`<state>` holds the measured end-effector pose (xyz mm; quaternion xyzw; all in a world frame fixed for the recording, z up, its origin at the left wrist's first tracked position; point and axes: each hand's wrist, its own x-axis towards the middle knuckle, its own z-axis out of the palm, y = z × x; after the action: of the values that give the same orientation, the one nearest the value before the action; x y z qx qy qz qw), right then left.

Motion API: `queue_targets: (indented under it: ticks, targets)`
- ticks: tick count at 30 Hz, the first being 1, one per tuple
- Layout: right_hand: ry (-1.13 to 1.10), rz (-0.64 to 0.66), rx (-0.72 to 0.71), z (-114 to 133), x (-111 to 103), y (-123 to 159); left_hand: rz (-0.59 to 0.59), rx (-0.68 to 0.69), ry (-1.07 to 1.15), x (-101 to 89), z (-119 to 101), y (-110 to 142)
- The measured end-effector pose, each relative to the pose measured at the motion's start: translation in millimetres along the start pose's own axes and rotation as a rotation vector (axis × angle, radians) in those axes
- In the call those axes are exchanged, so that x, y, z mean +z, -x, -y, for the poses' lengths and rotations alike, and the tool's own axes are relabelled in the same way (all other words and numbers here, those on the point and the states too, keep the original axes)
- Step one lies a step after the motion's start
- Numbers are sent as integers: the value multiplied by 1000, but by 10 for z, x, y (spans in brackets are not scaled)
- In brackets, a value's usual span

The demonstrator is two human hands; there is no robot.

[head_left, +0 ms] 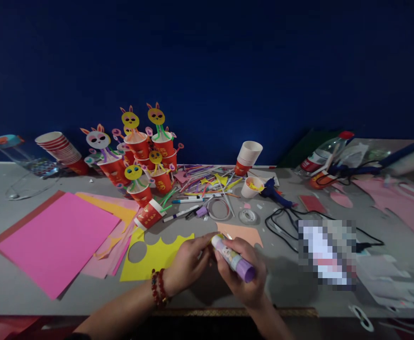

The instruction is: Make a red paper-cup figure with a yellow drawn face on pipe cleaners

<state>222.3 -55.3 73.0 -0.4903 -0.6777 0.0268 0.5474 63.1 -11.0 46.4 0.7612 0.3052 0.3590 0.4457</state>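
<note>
In the head view my right hand (pixel 245 274) is wrapped round a glue stick (pixel 232 257) with a purple base, tilted with its white end up and to the left. My left hand (pixel 189 262), with beaded bracelets at the wrist, pinches a small yellow paper piece (pixel 221 235) against that white end; most of the piece is hidden. Beside the left hand lies a yellow sheet (pixel 150 259) with round cut-outs. A peach paper sheet (pixel 252 233) lies behind the right hand.
Red paper cups with animal faces (pixel 145 146) stand back left, one cup (pixel 149 215) on its side. Pink sheets (pixel 61 236) lie left. Markers (pixel 181 213), a tape roll (pixel 247 216) and pipe cleaners (pixel 199 177) fill the middle. A glue gun (pixel 275 194) and black cable (pixel 281 210) lie right.
</note>
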Motion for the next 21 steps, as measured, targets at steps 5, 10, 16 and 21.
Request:
queue_targets:
  ticks: [5, 10, 16, 21]
  targets:
    - [66, -25, 20, -6, -15, -31, 18, -14, 11, -11, -31, 5]
    - [65, -4, 1, 5, -16, -34, 20, 6, -10, 1, 27, 23]
    - [118, -19, 31, 2, -13, -56, 43, 1, 18, 13, 20, 23]
    - [90, 8, -17, 3, 10, -50, 14, 8, 16, 29, 26, 33]
